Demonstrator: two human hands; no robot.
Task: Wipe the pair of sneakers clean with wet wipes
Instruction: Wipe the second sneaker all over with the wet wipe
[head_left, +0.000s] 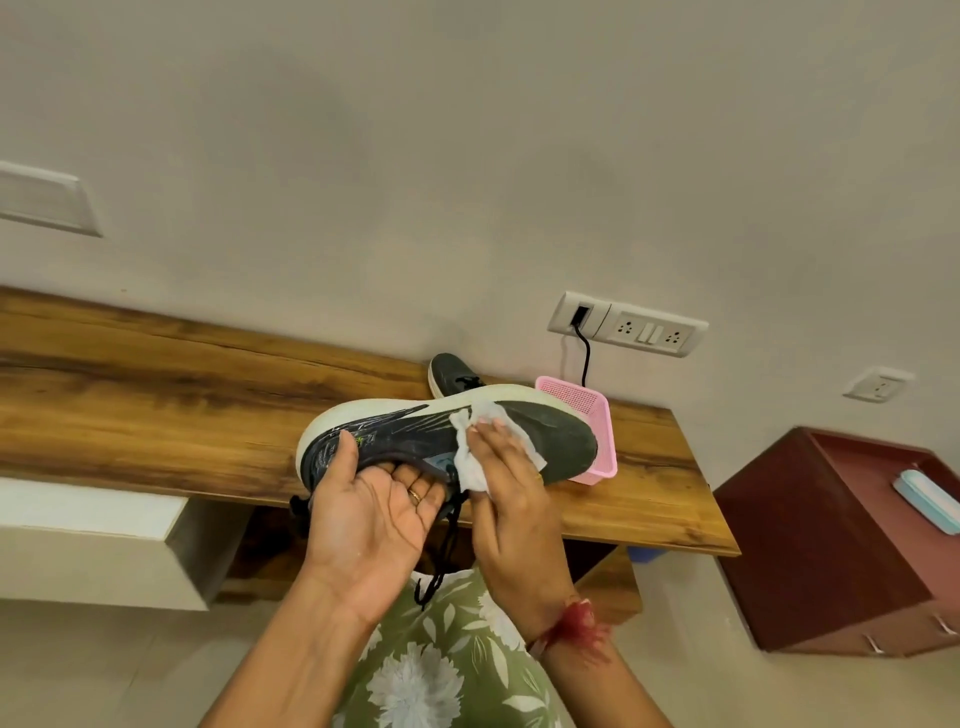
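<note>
Right hand (511, 483): fingers flat, wipe (470, 466) pressed on sneaker (561, 436). Left hand (374, 509): sneaker gripped at collar. Firm, even strokes toward the toe are advised.

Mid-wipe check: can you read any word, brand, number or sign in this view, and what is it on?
No text is legible in this view.
Held sneaker: pale markings and a small yellow-green mark on its side, too blurred to read.
Socket panel on the wall: no lettering visible.
Teal box on the red cabinet: no print can be made out.
</note>
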